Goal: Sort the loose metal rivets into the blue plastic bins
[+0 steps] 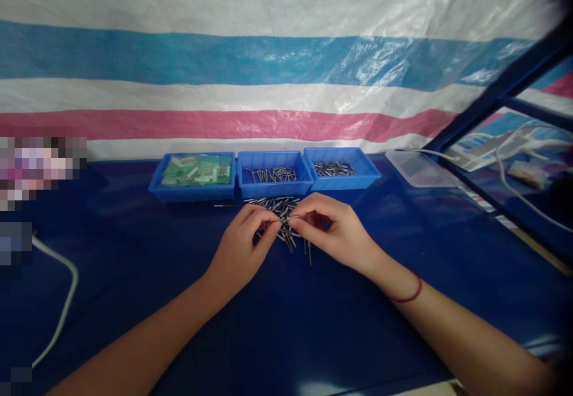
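Observation:
My left hand (245, 236) and my right hand (338, 229) meet above a loose pile of thin metal pins (289, 242) on the blue table. Thumb and forefinger of each hand are pinched together, with a slim metal pin (286, 219) running between the fingertips; its ends are covered by the fingers. Behind the pile stands a blue bin (274, 190) with headed metal pins in it. To its right, another blue bin (347, 180) contains short, dark metal pieces. The left blue bin (192, 192) holds green-tinted plastic bags with small metal parts inside.
One single pin (225, 206) lies apart, left of the pile. A clear plastic lid (423, 169) rests at the back right near a dark metal frame (487, 110). White cables (71, 277) run along both sides. Striped sheeting (268, 56) hangs behind the table.

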Demonstrator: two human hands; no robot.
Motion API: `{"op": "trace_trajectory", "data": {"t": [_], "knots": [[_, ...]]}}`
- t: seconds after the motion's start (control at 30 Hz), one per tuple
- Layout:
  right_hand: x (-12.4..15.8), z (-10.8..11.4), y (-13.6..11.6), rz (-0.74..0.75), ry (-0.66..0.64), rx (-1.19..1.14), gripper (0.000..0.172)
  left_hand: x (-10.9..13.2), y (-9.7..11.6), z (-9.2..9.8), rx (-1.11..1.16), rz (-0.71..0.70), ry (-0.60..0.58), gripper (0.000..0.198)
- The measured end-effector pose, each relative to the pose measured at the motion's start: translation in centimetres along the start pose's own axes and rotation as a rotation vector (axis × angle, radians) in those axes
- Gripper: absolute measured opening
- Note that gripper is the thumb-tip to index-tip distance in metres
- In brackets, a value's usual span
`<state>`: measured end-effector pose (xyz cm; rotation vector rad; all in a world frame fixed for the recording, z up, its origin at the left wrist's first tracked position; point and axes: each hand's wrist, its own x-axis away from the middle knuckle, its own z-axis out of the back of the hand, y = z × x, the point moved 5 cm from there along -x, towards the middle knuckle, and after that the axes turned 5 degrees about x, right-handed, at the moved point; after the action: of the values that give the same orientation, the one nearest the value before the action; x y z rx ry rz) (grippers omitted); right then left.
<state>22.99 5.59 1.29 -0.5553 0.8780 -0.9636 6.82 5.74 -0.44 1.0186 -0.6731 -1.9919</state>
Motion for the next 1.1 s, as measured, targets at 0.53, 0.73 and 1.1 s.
{"op": "trace_trajectory", "data": {"t": [0.53, 0.73, 1.1], "knots": [[-0.8, 5.0, 7.5, -0.657, 0.518, -0.671, 0.027, 1.8, 3.1, -2.5, -0.275, -0.369, -0.416, 0.032], [-0.7, 3.1, 5.6, -0.626, 0.381, -0.647, 0.023, 2.0, 3.0, -3.0, -0.333, -0.361, -0.504, 0.033], [-0.7, 2.3, 4.1, -0.564, 0.291, -0.549, 0.02, 1.4, 2.9, -2.5, -0.365, -0.353, -0.381, 0.011]]}}
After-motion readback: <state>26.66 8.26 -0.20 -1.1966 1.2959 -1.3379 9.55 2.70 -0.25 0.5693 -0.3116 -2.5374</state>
